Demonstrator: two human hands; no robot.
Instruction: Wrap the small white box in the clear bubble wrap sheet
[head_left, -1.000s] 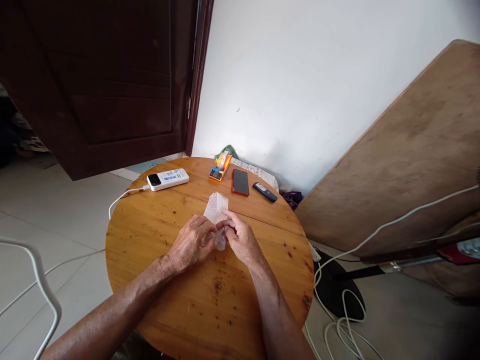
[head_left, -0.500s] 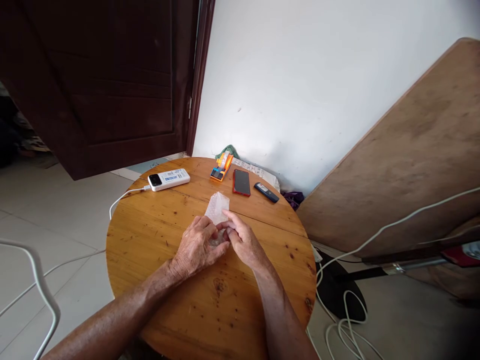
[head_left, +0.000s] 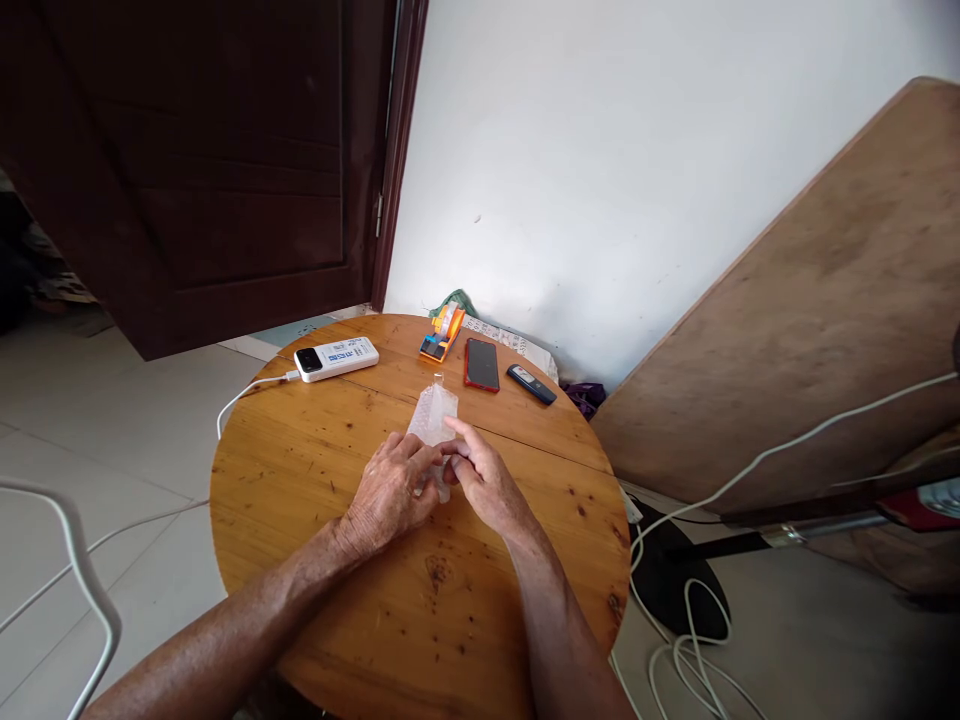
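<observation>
A small piece of clear bubble wrap (head_left: 433,410) lies on the round wooden table (head_left: 352,590), its far end narrow and its near end showing beneath my fingers. Over its near left part bends my left hand (head_left: 394,488), fingers and thumb closed on the plastic. From the right, my right hand (head_left: 491,485) pinches the wrap with thumb and fingers, while its index finger stretches across the top. The fingertips of both hands meet, so part of the wrap is hidden. Whether anything is inside it I cannot tell.
Toward the back stand an orange tape dispenser (head_left: 444,332), a red-edged phone (head_left: 481,366) and a dark handheld device (head_left: 531,385). A white power bank (head_left: 337,358) with a cable (head_left: 251,388) lies at the left. Behind are a wall (head_left: 600,150) and a dark door (head_left: 247,200).
My left thumb has drawn back toward its fingers, and the near end of the bubble wrap now shows below them. My right hand has barely moved.
</observation>
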